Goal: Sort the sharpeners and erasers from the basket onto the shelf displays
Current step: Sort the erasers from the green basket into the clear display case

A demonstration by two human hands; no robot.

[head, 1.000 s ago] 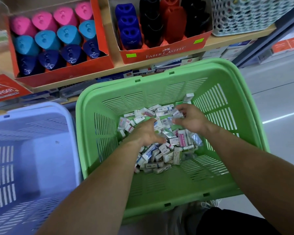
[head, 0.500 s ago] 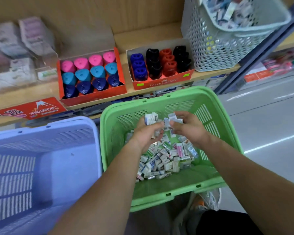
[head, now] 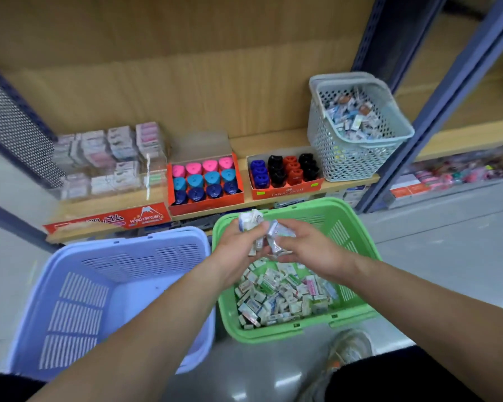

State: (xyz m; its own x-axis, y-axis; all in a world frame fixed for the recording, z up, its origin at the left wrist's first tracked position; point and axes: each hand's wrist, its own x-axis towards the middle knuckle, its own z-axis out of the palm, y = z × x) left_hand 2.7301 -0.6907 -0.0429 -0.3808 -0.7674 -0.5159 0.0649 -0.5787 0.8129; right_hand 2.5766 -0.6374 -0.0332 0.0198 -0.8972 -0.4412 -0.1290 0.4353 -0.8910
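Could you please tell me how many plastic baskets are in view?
3: a lavender basket on the floor at left, a green basket beside it holding erasers, and a grey basket on the shelf at right. None appears hidden.

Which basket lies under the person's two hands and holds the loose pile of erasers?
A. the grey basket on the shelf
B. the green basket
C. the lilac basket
B: the left hand and right hand, each gripping a few erasers, are above the green basket, where the loose pile lies.
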